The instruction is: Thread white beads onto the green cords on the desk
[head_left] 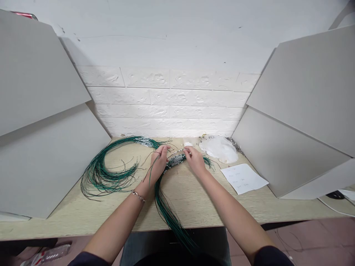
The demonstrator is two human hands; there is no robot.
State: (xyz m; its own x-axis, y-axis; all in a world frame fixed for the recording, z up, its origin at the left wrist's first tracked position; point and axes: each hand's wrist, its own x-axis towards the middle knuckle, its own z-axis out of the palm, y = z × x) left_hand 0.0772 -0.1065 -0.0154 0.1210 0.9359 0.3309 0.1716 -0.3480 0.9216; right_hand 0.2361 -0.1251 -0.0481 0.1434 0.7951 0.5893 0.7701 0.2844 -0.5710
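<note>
My left hand (158, 164) is closed in a pinch at the middle of the table, with thin dark green cord ends trailing from its fingers. Close by on the right, my right hand (195, 160) pinches a thin strand of small pale beads (179, 150), which stretches between the two hands. Below and between them lies a bundle of dark green and black cords (168, 207) with rows of white beads (176, 159). That bundle curves down over the front edge of the table towards my lap. Fine detail at the fingertips is too small to make out.
A second bundle of green beaded cords (104, 173) lies curled at the left. Behind my right hand are a white plastic bag (220, 148) and a paper with handwriting (244, 178). Grey panels (66, 159) flank both sides; a white brick-pattern wall (169, 96) stands behind.
</note>
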